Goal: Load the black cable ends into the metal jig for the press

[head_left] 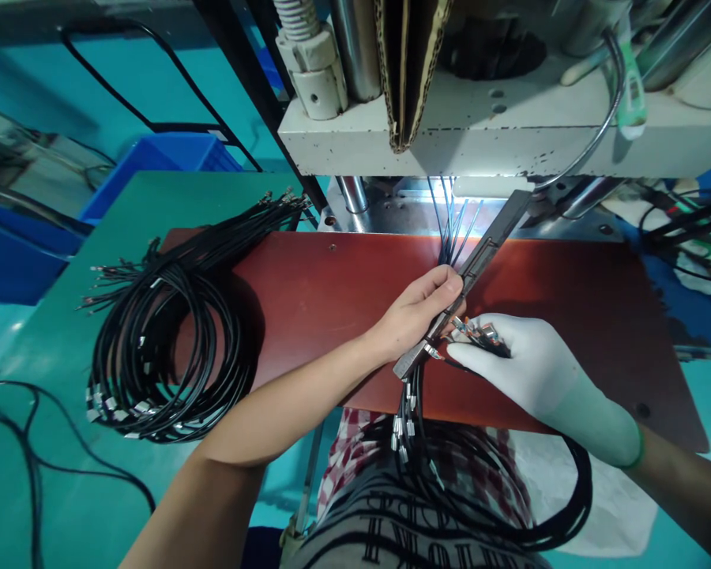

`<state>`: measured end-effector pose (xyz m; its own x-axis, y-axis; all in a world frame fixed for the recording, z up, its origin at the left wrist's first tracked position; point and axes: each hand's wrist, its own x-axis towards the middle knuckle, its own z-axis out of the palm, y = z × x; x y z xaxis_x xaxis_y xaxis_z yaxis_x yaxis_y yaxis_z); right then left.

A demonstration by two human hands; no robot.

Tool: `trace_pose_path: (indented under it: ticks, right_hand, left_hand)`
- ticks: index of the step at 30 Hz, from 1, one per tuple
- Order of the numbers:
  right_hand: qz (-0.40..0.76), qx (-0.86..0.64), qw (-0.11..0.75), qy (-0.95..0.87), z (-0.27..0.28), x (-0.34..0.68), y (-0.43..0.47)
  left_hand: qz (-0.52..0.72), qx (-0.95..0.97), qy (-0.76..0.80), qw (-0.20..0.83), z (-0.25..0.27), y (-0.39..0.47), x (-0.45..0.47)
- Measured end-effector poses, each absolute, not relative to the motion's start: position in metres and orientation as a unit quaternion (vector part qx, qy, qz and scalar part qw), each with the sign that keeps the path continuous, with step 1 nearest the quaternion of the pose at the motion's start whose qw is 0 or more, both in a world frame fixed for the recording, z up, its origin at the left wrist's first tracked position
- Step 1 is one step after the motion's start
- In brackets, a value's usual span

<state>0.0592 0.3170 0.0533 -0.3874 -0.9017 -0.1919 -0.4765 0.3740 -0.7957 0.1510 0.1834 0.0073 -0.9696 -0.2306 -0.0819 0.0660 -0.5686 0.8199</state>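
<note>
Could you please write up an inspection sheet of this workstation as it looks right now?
Surface: red-brown board lying on a green table.
Job's things: long metal bar with thin wires fanned above it.
Clutter: nothing seen.
Grippers: bare left hand grips the bar; gloved right hand pinches metal-tipped wire ends.
Cables: black coil at left; another bundle hangs over the lap.
Surroundings: press machine, blue bin.

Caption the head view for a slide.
Bare left hand and gloved right hand load black cables into a metal fixture bar.
</note>
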Motion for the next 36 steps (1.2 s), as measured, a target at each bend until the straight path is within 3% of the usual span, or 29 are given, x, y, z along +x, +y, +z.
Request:
trace_pose_path:
  ticks: [10, 14, 25, 31, 36]
  right_hand:
    - [-0.344, -0.355, 0.482, 0.724, 0.049, 0.058, 0.309]
    - [-0.332, -0.368, 0.467, 0.732, 0.046, 0.059, 0.309]
    - [-0.378, -0.423, 0.404, 0.717, 0.058, 0.052, 0.318]
    - [-0.395, -0.330, 0.547, 0.660, 0.066, 0.039, 0.318]
    - [-0.439, -0.280, 0.607, 0.600, 0.065, 0.032, 0.321]
  left_hand:
    - [-0.802, 0.132, -0.570, 0.120, 0.008, 0.186, 0.153]
    - [-0.761, 0.154, -0.617, 0.130, 0.009, 0.188, 0.153]
    - [-0.828, 0.136, -0.533, 0.113, 0.012, 0.186, 0.153]
    - [-0.866, 0.117, -0.478, 0.088, 0.008, 0.187, 0.152]
    - [-0.884, 0.108, -0.448, 0.081, 0.007, 0.185, 0.152]
